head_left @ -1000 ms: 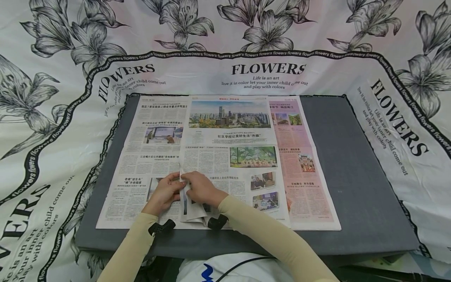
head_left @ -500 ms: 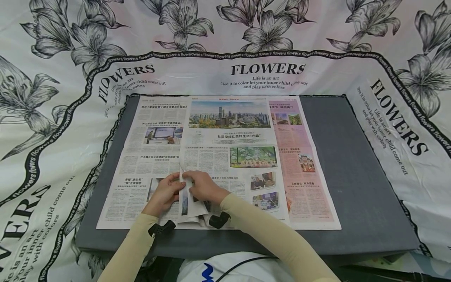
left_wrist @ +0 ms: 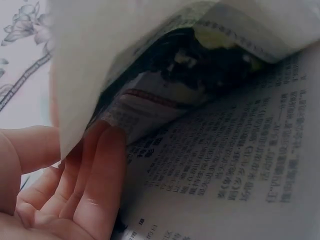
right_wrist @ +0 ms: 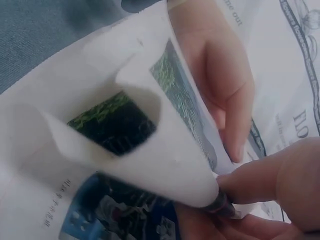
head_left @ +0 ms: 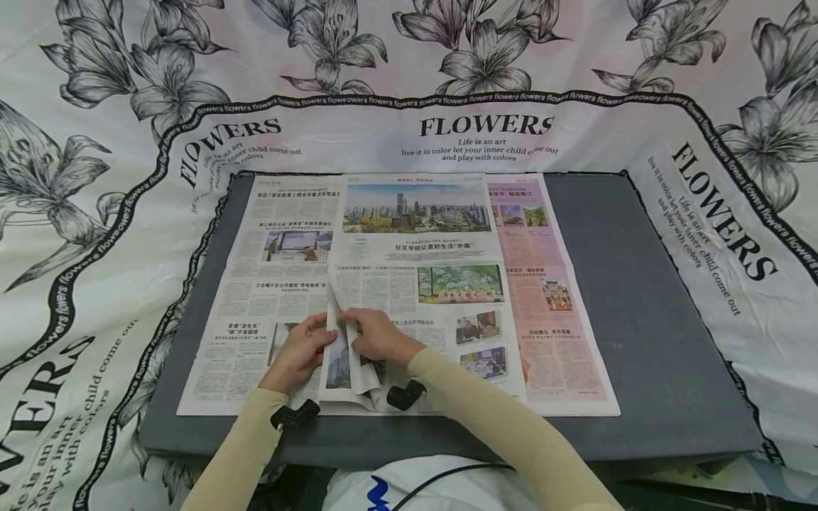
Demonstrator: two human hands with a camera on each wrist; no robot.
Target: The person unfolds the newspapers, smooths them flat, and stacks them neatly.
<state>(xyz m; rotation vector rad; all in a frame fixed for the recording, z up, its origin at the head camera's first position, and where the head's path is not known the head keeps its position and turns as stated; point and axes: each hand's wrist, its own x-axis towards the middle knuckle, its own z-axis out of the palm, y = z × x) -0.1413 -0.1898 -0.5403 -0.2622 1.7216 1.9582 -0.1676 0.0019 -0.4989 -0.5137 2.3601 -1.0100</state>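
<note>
A newspaper (head_left: 418, 248) lies spread on the dark grey table, its middle pages overlapping the left page. At the left edge of the middle pages my left hand (head_left: 300, 353) pinches a sheet between thumb and fingers. Close beside it on the right, my right hand (head_left: 383, 338) pinches another sheet edge, pulled back to the right. In the right wrist view that curled sheet (right_wrist: 170, 160) runs to my right thumb (right_wrist: 265, 180). The left wrist view shows a lifted sheet (left_wrist: 85, 65) above a printed page (left_wrist: 225, 145), with my left fingers (left_wrist: 100, 180) at its edge.
The dark grey tabletop (head_left: 658, 341) extends to the right of the newspaper. A pink page (head_left: 543, 298) shows at the newspaper's right side. White cloth (head_left: 358, 135) with flower prints and lettering surrounds the table. Each wrist wears a black camera (head_left: 405, 395).
My right hand has moved slightly right, peeling its sheet back. The gap between the sheets has widened, and a picture beneath shows more. My left hand stays nearly in place.
</note>
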